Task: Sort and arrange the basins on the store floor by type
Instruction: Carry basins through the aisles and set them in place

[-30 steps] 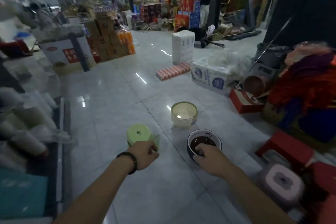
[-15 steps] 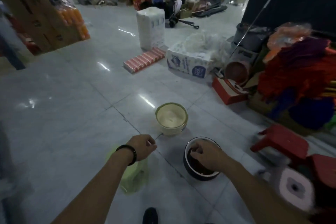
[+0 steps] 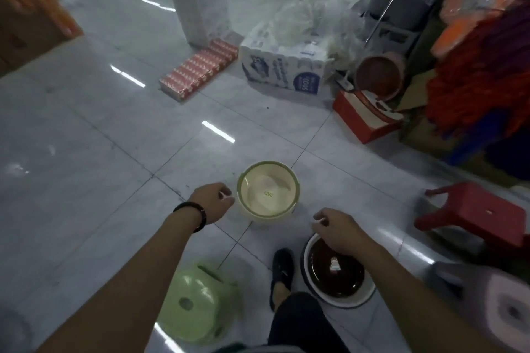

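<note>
The sorting looks barely begun: the left hand [image 3: 213,200], loosely curled and holding nothing, touches the cream basin [image 3: 268,191], the right hand [image 3: 339,231] hangs empty over the brown basin [image 3: 337,274] near it, and the green basin [image 3: 198,302] lies apart.

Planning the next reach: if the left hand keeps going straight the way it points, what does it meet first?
Most likely the cream basin: the left hand points at its near rim, almost touching, though depth is unclear.
</note>
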Demonstrator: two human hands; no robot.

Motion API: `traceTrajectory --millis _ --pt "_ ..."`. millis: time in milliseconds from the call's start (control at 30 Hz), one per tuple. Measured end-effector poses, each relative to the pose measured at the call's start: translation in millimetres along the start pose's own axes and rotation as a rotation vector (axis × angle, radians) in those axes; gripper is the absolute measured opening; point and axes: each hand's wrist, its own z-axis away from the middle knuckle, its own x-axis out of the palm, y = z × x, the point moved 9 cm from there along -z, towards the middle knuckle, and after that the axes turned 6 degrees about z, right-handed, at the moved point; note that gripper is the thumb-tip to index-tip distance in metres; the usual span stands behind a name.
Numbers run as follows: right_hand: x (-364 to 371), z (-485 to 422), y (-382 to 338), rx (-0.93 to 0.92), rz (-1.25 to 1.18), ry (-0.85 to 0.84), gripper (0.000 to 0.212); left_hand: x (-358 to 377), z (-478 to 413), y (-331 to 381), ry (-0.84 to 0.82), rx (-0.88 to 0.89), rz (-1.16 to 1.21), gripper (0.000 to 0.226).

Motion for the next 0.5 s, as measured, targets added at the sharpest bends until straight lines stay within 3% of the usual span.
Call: traceTrajectory --millis 267,500 --pt "8 -189 7 0.202 -0.125 -0.070 0.041 29 -168 0 -0.015 -0.172 0.164 0.043" --pt "94 -297 100 0.558 -0.502 -0.113 0.026 124 -289 -66 -0.096 -0.461 0.442 0.039"
